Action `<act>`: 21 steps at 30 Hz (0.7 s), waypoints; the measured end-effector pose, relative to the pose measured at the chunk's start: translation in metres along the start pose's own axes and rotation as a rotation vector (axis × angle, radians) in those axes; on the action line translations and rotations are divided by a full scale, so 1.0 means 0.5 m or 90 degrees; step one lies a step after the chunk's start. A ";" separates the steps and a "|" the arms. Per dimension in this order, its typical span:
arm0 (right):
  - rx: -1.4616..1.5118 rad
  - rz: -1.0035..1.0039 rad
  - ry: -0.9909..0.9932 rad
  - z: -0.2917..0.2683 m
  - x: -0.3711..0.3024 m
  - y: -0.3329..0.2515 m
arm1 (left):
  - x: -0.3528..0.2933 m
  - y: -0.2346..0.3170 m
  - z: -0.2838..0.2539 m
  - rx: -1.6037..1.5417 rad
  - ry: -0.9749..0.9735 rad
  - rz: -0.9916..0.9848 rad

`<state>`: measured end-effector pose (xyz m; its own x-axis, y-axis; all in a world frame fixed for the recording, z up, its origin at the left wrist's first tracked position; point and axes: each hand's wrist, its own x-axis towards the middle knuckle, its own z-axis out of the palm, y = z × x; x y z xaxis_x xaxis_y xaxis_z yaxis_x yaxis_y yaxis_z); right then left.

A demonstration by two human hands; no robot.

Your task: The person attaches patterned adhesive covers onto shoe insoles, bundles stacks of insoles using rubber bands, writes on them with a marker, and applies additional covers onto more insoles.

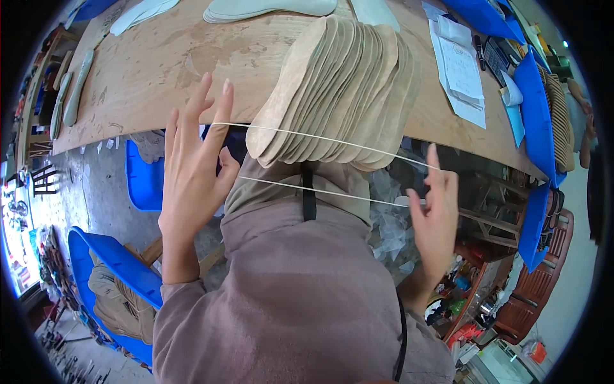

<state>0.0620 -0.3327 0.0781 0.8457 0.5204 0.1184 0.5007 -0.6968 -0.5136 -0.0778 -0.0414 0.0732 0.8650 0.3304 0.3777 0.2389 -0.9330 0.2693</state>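
Between the two hands, above the person's lap, a thin white cord (320, 137) was pulled out in two strands. The left hand (192, 168) had its fingers spread wide, the upper strand caught at the index finger and the lower one running to near the thumb. The right hand (438, 201) was looser, index finger raised and thumb apart, with both strands reaching it; I couldn't tell exactly how it gripped them. The upper strand crossed in front of a thick stack of beige sole-shaped pieces (339, 89), which leaned together at the near edge of the wooden surface (192, 57), their lower ends jutting past it. Beyond lay pale sole shapes (272, 8), with papers (457, 70) to the right. Farther out, a blue bin (112, 262) held beige material on the left.
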 end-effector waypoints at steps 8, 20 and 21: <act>0.050 -0.024 0.169 0.194 0.013 0.132 | 0.025 -0.082 0.113 0.044 -0.101 0.060; 0.059 0.044 0.085 0.181 0.119 0.132 | 0.160 -0.166 0.213 -0.137 0.036 0.348; 0.058 0.144 -0.028 0.149 0.125 0.114 | 0.175 -0.152 0.228 -0.276 0.010 0.271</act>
<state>0.1295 -0.3030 -0.0071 0.9244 0.3789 -0.0444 0.2795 -0.7519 -0.5971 0.0303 0.0421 -0.0152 0.8378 -0.0533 0.5434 -0.3308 -0.8413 0.4275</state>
